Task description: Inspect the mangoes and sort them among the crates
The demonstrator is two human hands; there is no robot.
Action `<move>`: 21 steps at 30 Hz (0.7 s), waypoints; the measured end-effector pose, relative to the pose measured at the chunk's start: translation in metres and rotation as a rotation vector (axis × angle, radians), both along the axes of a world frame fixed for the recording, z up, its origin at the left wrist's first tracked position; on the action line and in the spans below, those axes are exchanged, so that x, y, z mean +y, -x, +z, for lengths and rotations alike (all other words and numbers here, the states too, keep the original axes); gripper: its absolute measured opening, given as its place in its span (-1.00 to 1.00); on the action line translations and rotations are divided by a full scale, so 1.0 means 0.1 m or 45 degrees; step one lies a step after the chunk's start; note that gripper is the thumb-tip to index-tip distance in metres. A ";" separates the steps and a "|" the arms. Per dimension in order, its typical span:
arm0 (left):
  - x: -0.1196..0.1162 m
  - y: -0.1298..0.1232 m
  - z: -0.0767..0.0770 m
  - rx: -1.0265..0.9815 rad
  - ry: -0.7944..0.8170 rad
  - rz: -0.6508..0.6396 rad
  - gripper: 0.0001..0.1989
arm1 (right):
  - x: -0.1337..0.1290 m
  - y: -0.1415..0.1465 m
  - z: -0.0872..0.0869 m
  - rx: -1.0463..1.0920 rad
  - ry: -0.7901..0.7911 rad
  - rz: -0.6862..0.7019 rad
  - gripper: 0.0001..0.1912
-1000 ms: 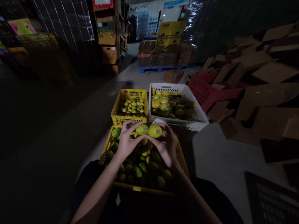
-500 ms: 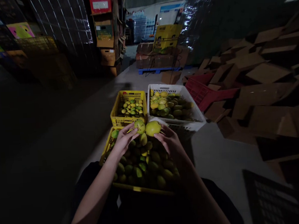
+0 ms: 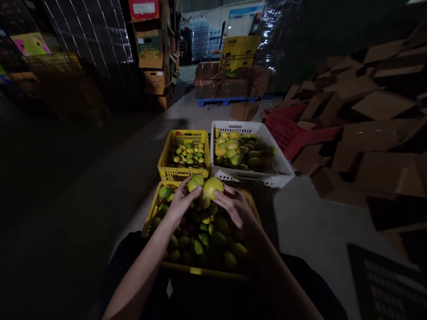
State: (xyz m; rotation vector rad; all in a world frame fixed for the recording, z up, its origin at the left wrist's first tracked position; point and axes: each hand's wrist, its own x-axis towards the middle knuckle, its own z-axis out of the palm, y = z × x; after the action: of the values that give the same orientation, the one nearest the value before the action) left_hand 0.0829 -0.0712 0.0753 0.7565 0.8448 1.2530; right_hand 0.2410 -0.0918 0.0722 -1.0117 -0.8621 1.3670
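My left hand (image 3: 183, 199) is closed on a green fruit (image 3: 195, 182), thumb across its lower right. Beside it, my right hand (image 3: 234, 205) grips a yellow-green fruit (image 3: 213, 188). Both are held over the far part of a yellow crate (image 3: 202, 270) full of green and yellowish fruits (image 3: 196, 246). Behind, on the left, stands a smaller-looking yellow crate (image 3: 180, 173) with small yellow and green fruits (image 3: 189, 154). To its right a white crate (image 3: 282, 167) holds larger yellow and green fruits (image 3: 236, 159).
Flattened and open cardboard boxes (image 3: 373, 139) are heaped on the right, with a red crate (image 3: 288, 133) at their edge. Further back are stacked boxes (image 3: 150, 50) and a blue pallet (image 3: 226, 101) carrying boxes. A dark slatted shape lies at lower right.
Both hands have shifted slightly left with their fruits. The fruits appear turned in the fingers, and my right hand has come in closer to my left.
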 end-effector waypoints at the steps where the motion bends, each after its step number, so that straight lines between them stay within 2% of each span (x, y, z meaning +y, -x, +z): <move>1: -0.01 -0.01 0.00 -0.013 0.032 0.016 -0.69 | 0.00 0.01 0.00 0.000 0.019 0.003 -0.64; 3: -0.02 -0.02 0.00 -0.030 0.055 -0.003 -0.69 | 0.00 0.02 0.01 0.009 0.039 -0.005 -0.62; 6: -0.02 0.00 0.03 0.037 -0.019 -0.041 -0.71 | 0.00 0.01 0.01 0.030 0.043 0.006 -0.61; 9: -0.02 0.03 0.06 0.135 -0.080 -0.048 -0.66 | 0.00 0.00 0.02 0.044 0.055 0.019 -0.63; 13: -0.02 0.06 0.09 0.134 -0.048 -0.100 -0.60 | 0.00 -0.01 0.01 0.039 0.064 0.013 -0.62; 18: -0.03 0.07 0.09 0.044 -0.012 -0.103 -0.72 | 0.01 -0.01 -0.01 0.051 0.051 -0.068 -0.58; 21: -0.01 0.08 0.07 -0.010 0.085 -0.125 -0.78 | 0.02 -0.01 -0.03 0.063 0.027 -0.057 -0.59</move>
State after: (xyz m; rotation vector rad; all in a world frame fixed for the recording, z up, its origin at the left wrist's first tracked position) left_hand 0.0744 -0.0721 0.0825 0.7300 0.8297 1.1349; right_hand 0.2424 -0.0902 0.0695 -1.0041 -0.7852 1.3603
